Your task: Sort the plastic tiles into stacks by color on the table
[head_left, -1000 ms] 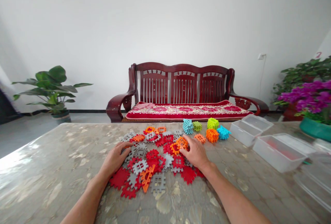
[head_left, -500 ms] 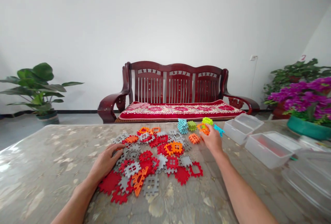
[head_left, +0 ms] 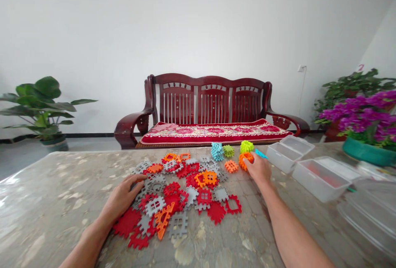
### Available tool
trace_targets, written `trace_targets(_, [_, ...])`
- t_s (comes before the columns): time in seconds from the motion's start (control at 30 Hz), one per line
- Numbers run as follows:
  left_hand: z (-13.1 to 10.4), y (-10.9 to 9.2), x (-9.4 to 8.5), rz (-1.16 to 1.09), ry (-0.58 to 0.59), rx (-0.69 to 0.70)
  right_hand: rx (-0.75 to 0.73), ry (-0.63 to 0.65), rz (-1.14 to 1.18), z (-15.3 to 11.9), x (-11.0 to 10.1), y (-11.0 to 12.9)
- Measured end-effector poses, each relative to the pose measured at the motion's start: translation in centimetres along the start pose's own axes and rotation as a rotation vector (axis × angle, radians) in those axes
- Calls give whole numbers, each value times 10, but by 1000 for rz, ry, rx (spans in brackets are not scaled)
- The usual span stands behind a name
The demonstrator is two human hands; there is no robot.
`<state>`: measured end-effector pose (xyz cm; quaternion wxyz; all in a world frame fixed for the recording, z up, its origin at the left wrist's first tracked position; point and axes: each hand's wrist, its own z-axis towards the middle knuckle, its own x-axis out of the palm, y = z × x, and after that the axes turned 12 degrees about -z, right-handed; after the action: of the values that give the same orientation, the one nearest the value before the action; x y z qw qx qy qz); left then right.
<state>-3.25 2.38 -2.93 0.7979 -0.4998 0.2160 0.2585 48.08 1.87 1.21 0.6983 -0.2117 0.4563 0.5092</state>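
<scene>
Red, grey and orange notched plastic pieces lie in a loose spread, among them a large red piece point(head_left: 127, 222) and an orange triangle point(head_left: 163, 219). My left hand point(head_left: 125, 191) rests at the spread's left edge, fingers apart, with a bit of orange showing beside the fingers. My right hand point(head_left: 258, 169) has its fingertips on a stack of orange pieces point(head_left: 245, 160). Near it stand a yellow-green stack point(head_left: 246, 146), a smaller orange stack point(head_left: 231, 166), a green stack point(head_left: 228, 151) and a light blue stack point(head_left: 217, 151).
Two clear plastic boxes point(head_left: 320, 179) stand on the right of the table point(head_left: 62, 202), one with red inside. Clear lids point(head_left: 371, 210) lie nearer the right edge. Purple flowers point(head_left: 368, 113) in a teal pot stand behind. A wooden bench point(head_left: 213, 82) is beyond.
The orange piece at my right hand has come down onto an orange stack, and that hand has lowered and shifted slightly right. My left hand has barely moved, while the view has shifted a little.
</scene>
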Motion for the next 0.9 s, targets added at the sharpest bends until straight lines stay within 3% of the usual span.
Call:
trace_targets(0.13, [0, -2, 0, 12, -6, -14, -72, -49, 10, -3, -2, 4])
trace_targets(0.23, [-1, -4, 0, 18, 4, -27, -160, -44, 152, -10, -3, 20])
trace_targets(0.43, [-1, -6, 0, 4, -2, -30, -575, 261, 480, -39, -14, 71])
trace_targets(0.57, [-1, -8, 0, 4, 6, -33, -734, 314, 442, -51, -24, 85])
trace_targets(0.73, [-1, -10, 0, -2, 15, -37, -797, 312, 350, -56, -23, 84])
trace_targets(0.9, [-1, -10, 0, -11, 10, -46, -682, 323, 396, -55, -24, 85])
